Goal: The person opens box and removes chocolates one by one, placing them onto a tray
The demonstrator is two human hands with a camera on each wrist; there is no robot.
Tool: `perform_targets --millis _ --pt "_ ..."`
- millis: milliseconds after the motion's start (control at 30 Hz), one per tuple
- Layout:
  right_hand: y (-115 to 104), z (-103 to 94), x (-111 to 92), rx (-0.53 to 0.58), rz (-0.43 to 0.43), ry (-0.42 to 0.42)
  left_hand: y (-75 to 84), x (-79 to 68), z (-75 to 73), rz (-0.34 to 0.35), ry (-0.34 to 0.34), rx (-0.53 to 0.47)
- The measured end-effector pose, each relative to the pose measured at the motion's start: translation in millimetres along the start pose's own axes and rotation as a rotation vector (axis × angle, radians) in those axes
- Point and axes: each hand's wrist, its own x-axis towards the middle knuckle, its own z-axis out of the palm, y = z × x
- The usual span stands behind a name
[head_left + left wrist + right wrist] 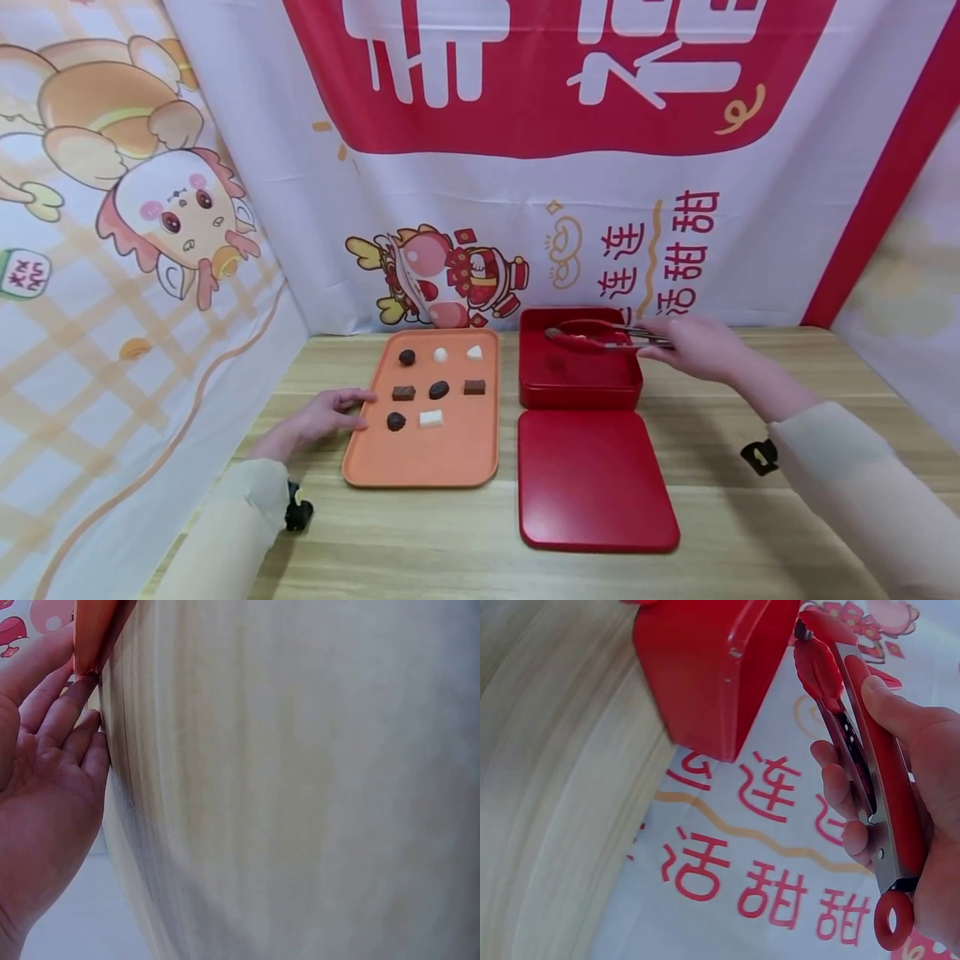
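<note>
My right hand (693, 348) grips red-and-metal tongs (889, 772) by their handles. The tong heads hang over the open red box (581, 396), and a small dark piece (802, 630) shows at their tips, too small to identify surely. At the left rim of the orange tray (420, 467), my left hand (330, 414) touches the edge with extended fingers. Chocolates lie on the tray in loose rows: dark round ones (407, 357), brown blocks (474, 387), a dark oval (438, 389) and white pieces (431, 419). Shadow hides much of the box's inside.
In front of the box lies a flat red lid (596, 479). The wooden table (435, 542) ends at a printed cloth backdrop (465, 192), with another cloth (150, 350) along the left side. Tray and box stand side by side with a narrow gap.
</note>
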Motion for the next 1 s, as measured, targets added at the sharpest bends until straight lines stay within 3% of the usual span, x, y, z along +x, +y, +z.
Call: perform_targets --millis 367,567,1000 --pt "-26.6 -8.1 -6.6 -0.037 -0.063 0.037 -3.3 -2.2 -0.7 -0.022 0.006 0.004" --pt "-41.4 -10.3 -2.4 -0.061 -0.140 0.092 -0.8 1.4 -3.1 -0.019 0.010 0.007" --pt "-72.0 -6.9 5.2 -0.050 -0.126 -0.018 -5.6 2.2 -2.6 -0.017 0.008 0.026"
